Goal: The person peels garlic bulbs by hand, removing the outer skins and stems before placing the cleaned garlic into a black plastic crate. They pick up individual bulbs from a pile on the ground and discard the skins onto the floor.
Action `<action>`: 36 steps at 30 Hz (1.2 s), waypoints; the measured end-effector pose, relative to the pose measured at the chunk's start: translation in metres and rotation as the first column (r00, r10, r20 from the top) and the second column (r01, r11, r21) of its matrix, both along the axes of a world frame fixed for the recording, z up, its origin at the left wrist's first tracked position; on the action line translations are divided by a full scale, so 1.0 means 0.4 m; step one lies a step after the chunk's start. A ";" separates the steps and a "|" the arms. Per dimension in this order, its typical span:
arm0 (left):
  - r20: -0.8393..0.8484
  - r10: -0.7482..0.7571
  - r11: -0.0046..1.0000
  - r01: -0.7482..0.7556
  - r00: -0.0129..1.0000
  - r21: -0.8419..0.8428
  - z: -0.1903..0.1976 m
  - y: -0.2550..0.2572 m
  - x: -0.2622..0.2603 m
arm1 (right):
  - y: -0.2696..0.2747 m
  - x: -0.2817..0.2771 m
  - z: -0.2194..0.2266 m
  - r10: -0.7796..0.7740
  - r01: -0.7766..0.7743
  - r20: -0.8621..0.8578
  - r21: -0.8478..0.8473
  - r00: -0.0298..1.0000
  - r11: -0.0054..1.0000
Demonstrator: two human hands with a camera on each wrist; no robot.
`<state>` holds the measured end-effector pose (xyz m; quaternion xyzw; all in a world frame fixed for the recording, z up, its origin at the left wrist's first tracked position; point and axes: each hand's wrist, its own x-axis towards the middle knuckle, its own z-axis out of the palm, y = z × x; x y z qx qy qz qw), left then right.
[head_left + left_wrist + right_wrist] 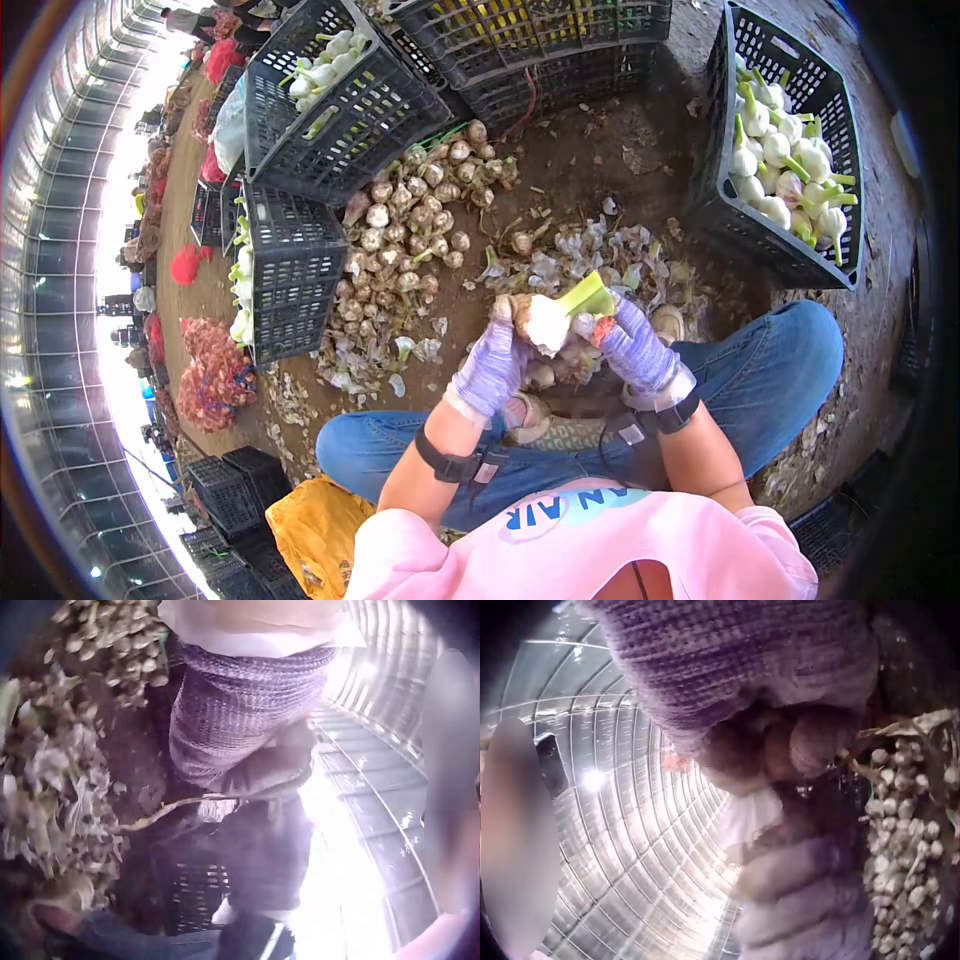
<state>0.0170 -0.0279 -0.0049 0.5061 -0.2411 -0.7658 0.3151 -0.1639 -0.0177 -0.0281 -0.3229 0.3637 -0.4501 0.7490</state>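
Note:
In the head view a garlic bulb (pixel 547 326) with a thick cut green stem (pixel 590 296) is held between two gloved hands over the lap. My left hand (pixel 492 362), in a purple knit glove with soiled fingertips, grips the bulb from its left side. My right hand (pixel 640 348), gloved alike, pinches at the bulb's right side near the stem, and something orange-red (pixel 602 331) shows at its fingers. A thin yellowish strip (pixel 166 815) trails beside the left hand in the left wrist view. The right wrist view shows curled fingers with white bulb skin (pixel 754 817) between the hands.
Unpeeled garlic bulbs (pixel 415 215) are heaped on the dirt floor ahead, with loose peelings (pixel 600 255) nearer. Black crates stand around: one of peeled bulbs at right (pixel 722 205), others at left (pixel 300 290) and upper left (pixel 350 135). A yellow sack (pixel 318 535) lies at lower left.

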 end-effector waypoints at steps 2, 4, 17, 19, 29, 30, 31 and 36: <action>0.200 0.118 0.967 -0.067 0.973 -0.246 0.037 0.006 -0.016 | 0.006 0.023 -0.026 -0.052 0.039 -0.105 -0.119 0.993 0.992; 0.330 0.099 0.918 0.041 0.939 -0.394 0.001 0.000 -0.014 | 0.010 0.030 -0.004 -0.077 0.032 -0.191 -0.226 0.979 0.974; 0.098 -0.200 0.946 0.218 0.975 -0.242 0.048 -0.025 0.061 | 0.003 0.010 0.097 0.120 -0.250 0.607 0.135 0.786 0.959; -0.003 -0.205 0.965 0.202 0.979 -0.165 0.050 -0.032 0.071 | 0.034 0.016 0.032 -0.097 -0.101 0.640 0.267 0.763 0.958; 0.500 0.001 0.772 0.317 0.866 -0.551 0.059 -0.062 0.081 | 0.000 0.011 0.040 -0.212 0.004 0.625 0.317 0.751 0.948; 0.436 0.012 0.801 0.252 0.900 -0.543 0.056 -0.061 0.085 | -0.006 0.016 0.022 -0.331 0.110 0.597 0.376 0.731 0.920; 0.436 0.014 0.803 0.250 0.900 -0.541 0.064 -0.058 0.089 | -0.018 0.007 -0.003 -0.445 0.281 0.610 0.350 0.656 0.894; 0.344 0.032 0.821 0.172 0.939 -0.544 0.107 -0.034 0.083 | -0.014 -0.015 0.018 -0.123 0.105 -0.106 -0.167 0.987 0.980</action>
